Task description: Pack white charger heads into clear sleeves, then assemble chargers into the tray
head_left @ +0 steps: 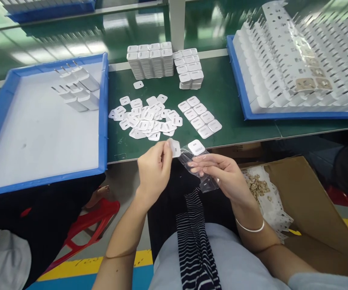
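Observation:
Between thumb and fingers, my left hand (pixel 155 171) pinches a small white square piece (pixel 175 148) with a dark slot. My right hand (pixel 219 171) grips a clear plastic strip (pixel 209 185), its fingers pressed together. Another white piece (pixel 196 147) lies on the strip's upper end, just above my right fingertips. Both hands are at the front edge of the green table (pixel 119 151). Beyond them lie a loose pile of white pieces (pixel 148 119) and a flat block of joined pieces (pixel 200 117) in two rows.
Stacks of white pieces (pixel 150 60) stand at the back. On the left is a blue-rimmed tray (pixel 103 121) with white plugs (pixel 78 86); on the right, a tray (pixel 297 115) of many plugs. A cardboard box (pixel 309 201) holds scraps below. A person sits at left beside a red stool (pixel 101 219).

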`<state>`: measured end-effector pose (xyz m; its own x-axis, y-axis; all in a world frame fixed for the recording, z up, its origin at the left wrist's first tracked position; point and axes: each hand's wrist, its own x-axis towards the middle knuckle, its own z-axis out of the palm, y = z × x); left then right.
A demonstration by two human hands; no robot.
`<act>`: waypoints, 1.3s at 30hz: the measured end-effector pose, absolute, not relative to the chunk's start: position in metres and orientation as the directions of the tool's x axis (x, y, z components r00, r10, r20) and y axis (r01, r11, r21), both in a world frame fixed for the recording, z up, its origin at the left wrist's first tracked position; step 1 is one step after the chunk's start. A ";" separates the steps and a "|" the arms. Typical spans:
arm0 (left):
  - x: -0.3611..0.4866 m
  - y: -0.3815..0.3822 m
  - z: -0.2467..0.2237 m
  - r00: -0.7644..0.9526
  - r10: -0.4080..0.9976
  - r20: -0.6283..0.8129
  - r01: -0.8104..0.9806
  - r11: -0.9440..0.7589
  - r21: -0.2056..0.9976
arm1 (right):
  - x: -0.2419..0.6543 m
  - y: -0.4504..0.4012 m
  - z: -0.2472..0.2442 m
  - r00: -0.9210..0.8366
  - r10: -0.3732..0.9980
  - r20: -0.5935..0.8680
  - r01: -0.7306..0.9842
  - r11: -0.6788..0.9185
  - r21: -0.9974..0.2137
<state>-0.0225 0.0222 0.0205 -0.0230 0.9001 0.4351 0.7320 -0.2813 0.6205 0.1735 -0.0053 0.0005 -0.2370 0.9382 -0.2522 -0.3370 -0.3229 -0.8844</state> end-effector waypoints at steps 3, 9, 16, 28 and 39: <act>-0.038 0.034 0.020 -0.097 0.772 0.628 0.872 -0.238 0.428 | 0.177 -0.006 0.002 -0.203 0.951 -0.235 -0.313 -0.290 -0.904; -0.022 0.020 0.021 0.240 0.714 0.657 0.866 -0.463 0.188 | 0.172 -0.007 0.000 -0.222 0.955 -0.195 -0.232 -0.246 -0.941; -0.001 -0.003 0.021 0.366 0.839 0.404 0.625 -0.543 0.560 | 0.164 -0.004 0.003 -0.251 0.966 -0.070 -0.139 -0.107 -0.984; -0.003 -0.010 0.012 0.092 0.726 0.681 0.821 -0.443 0.361 | 0.173 -0.006 -0.005 0.167 0.985 -0.048 -0.059 -0.039 -0.998; 0.021 -0.018 -0.004 0.231 0.748 0.622 0.815 -0.498 0.295 | 0.144 -0.016 -0.005 -0.022 0.954 0.300 0.349 0.288 -0.892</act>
